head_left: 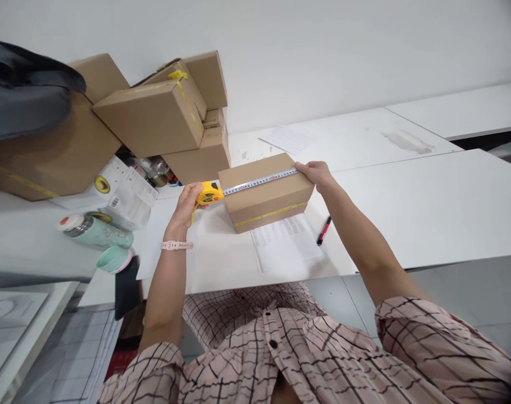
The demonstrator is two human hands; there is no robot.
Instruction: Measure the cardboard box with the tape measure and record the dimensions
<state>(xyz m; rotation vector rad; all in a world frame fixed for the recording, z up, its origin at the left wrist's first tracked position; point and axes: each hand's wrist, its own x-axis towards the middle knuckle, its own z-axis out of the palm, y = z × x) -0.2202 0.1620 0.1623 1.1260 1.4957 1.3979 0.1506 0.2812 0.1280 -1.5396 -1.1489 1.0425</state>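
Note:
A brown cardboard box (272,202) with yellow tape along its near side sits on the white table. My left hand (188,203) is wrapped round a yellow tape measure (209,193) at the box's left end. Its pulled-out blade (259,182) lies across the top of the box, with the numbers facing up. At the right end, my right hand (316,173) pinches the blade's end against the box's edge. Under and in front of the box are printed sheets (287,247). A red and black marker (324,230) lies to the right of them.
Stacked cardboard boxes (154,120) stand at the back left, with a dark grey bag (26,95) on them. A mint bottle (97,231), a mint cup (113,260) and a dark phone-like slab (127,289) are at the left. Another sheet (286,139) lies behind the box.

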